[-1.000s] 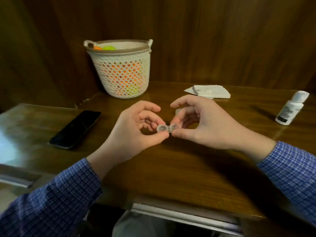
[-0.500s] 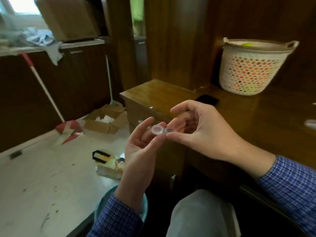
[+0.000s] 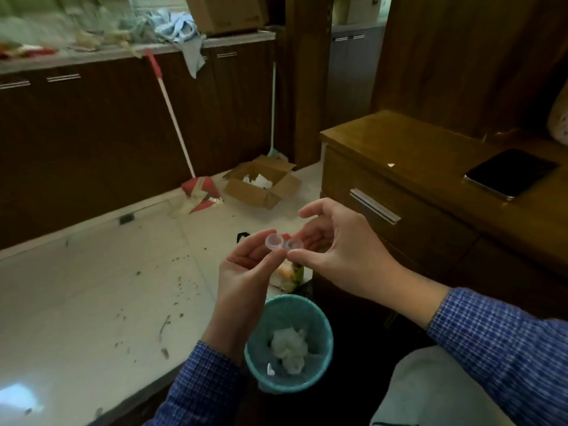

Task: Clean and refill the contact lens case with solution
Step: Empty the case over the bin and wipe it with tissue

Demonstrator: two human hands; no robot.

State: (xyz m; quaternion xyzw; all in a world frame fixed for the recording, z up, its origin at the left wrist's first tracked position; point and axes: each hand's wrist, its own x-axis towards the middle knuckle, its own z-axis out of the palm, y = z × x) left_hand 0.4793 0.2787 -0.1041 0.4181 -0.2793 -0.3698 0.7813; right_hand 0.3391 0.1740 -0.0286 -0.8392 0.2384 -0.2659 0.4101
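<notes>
Turned away from the table [image 3: 430, 155] since a second ago: then faced square over the tabletop, with basket, tissue and solution bottle in sight; now angled left and down toward the floor and a teal waste bin [image 3: 322, 333]. Bottle, tissue and most of the basket no longer in frame.

Contact lens case [image 3: 283, 243] carried along, held out beyond the table edge, roughly above and a little beyond the bin. Caps off, both wells showing as clear rings. Whether any liquid remains inside: cannot tell.

Left hand [image 3: 246, 272]: palm turned up, thumb and fingertips pinching the left well of the case. Half-closed grip, on the case alone.

Right hand [image 3: 335, 256]: thumb and a finger pinching the right well, index finger raised free above. Loose two-point grip, likewise on the case.

Case tilt changed from flat over the table to slightly canted, left well higher.

Judged meaning: emptying stage of the clean step, old solution about to be tipped out over the bin. Refill not yet begun; bottle left behind on the table, so a turn back needed afterwards.

Bin contents: crumpled white tissue. Phone [image 3: 510, 173] face down or screen dark on the table. Elsewhere: open cardboard box [image 3: 261, 186], red-and-white broom [image 3: 172, 118] against dark cabinets.

Writing: none legible. No brand mark on case, bin or phone; box faces blurred.
</notes>
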